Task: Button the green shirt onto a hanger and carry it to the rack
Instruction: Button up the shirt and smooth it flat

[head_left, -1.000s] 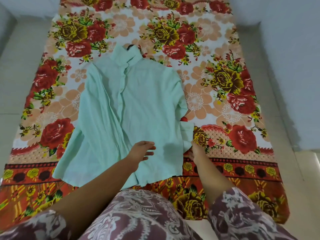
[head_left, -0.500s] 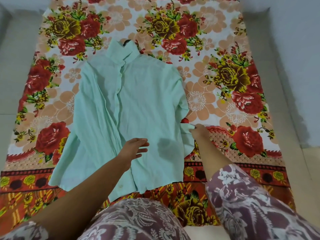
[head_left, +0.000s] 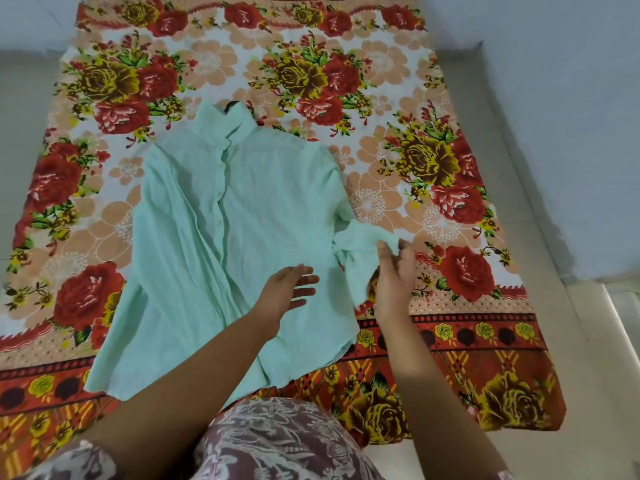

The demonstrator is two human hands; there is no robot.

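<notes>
- The green shirt (head_left: 277,202) lies flat, front side up, on a flowered sheet (head_left: 433,168). Its collar (head_left: 221,129) is at the far end and its hem is near the person.
- A small dark hanger hook (head_left: 232,106) comes out at the collar, so I judge the hanger is already inside. The rest of it is hidden under the cloth.
- The left hand (head_left: 289,289) is over the near right part of the shirt body, with fingers straight and spread, and it holds nothing. I cannot tell whether it touches the cloth.
- The right hand (head_left: 394,275) pinches the end of the right sleeve (head_left: 356,251) between thumb and fingers and lifts it a little off the sheet, to the right of the body.
- The button strip (head_left: 221,209) runs from the collar toward the hem, left of the middle. It looks closed in the far part, but the buttons are too small to be sure.
- Handling, as I judge it: the cloth is thin, light and very soft. It wrinkles and bunches easily and it gives no support by itself.
- The sleeve will follow a light pinch, but a strong pull could drag the whole shirt or slide it off the hanger shoulder.
- For carrying, the good place to hold is the hook. A grip on the cloth alone would let the hanger tilt or fall out.
</notes>
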